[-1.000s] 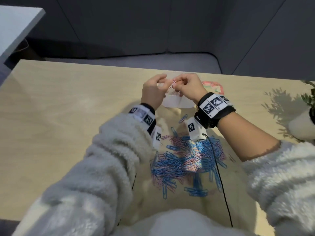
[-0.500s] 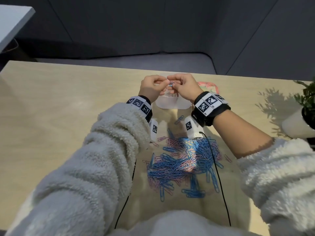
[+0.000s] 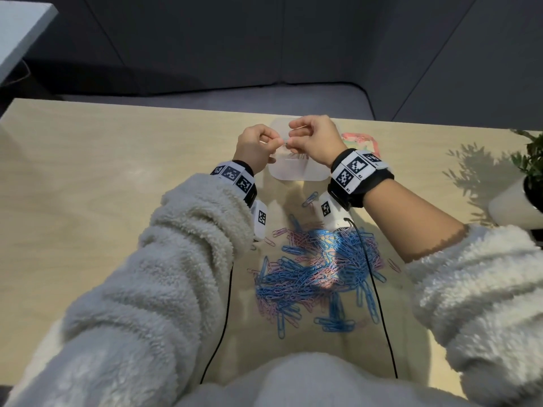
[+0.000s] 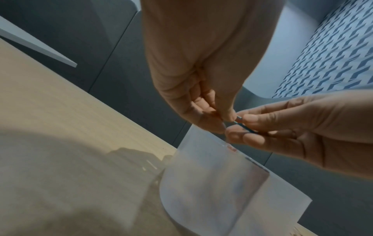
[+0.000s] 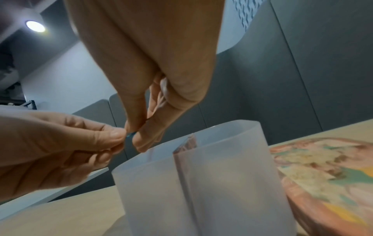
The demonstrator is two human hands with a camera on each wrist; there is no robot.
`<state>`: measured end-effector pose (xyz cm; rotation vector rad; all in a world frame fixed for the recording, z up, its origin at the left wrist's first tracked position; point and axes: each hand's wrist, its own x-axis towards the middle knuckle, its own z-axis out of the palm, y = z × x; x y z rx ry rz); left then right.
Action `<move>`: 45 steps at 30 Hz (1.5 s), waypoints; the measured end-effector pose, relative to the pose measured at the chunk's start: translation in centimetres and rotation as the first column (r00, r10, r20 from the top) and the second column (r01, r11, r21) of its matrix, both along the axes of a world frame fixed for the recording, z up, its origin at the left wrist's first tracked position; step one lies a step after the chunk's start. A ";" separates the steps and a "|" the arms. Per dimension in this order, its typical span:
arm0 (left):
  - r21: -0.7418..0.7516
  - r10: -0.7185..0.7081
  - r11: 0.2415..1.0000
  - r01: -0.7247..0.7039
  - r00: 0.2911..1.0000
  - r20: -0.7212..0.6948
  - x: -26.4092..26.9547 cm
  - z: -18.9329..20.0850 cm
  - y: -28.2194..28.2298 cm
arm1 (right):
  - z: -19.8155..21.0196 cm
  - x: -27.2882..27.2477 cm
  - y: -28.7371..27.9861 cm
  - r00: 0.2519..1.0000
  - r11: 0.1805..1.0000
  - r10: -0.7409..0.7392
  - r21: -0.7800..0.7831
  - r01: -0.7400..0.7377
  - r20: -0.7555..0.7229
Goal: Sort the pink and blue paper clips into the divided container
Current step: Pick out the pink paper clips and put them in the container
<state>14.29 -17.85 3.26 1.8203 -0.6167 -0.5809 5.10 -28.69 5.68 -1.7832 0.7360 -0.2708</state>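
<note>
A translucent white divided container (image 3: 296, 171) stands at the far middle of the table, its inner wall (image 5: 184, 153) seen in the right wrist view. Just above its rim my left hand (image 3: 258, 145) and right hand (image 3: 311, 139) meet fingertip to fingertip. Both pinch one small blue paper clip (image 4: 245, 127) between thumb and forefinger; only a blue tip (image 5: 129, 135) shows from the right wrist. A big heap of blue and pink paper clips (image 3: 320, 268) lies on the table nearer to me, between my forearms.
A round pink patterned lid or box (image 5: 327, 172) lies just right of the container. A potted plant in a white pot (image 3: 517, 201) stands at the table's right edge. Thin black cables (image 3: 373, 289) run over the clip heap. A loose blue clip (image 3: 310, 198) lies before the container.
Both hands stayed together over the container and sank slightly toward its rim. A pink clip seen between the fingers a second ago no longer shows; a blue one is pinched now.
</note>
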 end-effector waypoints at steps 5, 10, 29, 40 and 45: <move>0.002 0.095 0.995 -0.095 0.994 -0.047 0.3 0.1 1.7 | -0.9 0.4 0.6 0.999 0.996 -0.043 -0.083 0.043 -0.001; 0.011 0.207 0.978 -0.207 0.978 0.003 1.4 -0.4 6.4 | -0.2 -1.6 1.0 0.995 0.979 -0.065 -0.187 0.079 0.079; 0.685 -0.660 0.661 0.307 0.671 0.336 -8.2 -4.5 7.7 | -7.1 -8.7 1.5 0.872 0.736 0.157 -0.534 -0.417 -0.464; 0.687 -0.643 0.665 0.293 0.692 0.327 -9.0 -5.4 7.4 | -7.5 -10.4 1.8 0.839 0.738 0.285 -0.453 -0.500 -0.463; 0.713 -0.657 0.652 0.259 0.662 0.360 -9.1 -5.6 7.6 | -7.2 -10.7 1.7 0.806 0.680 0.274 -0.487 -0.549 -0.525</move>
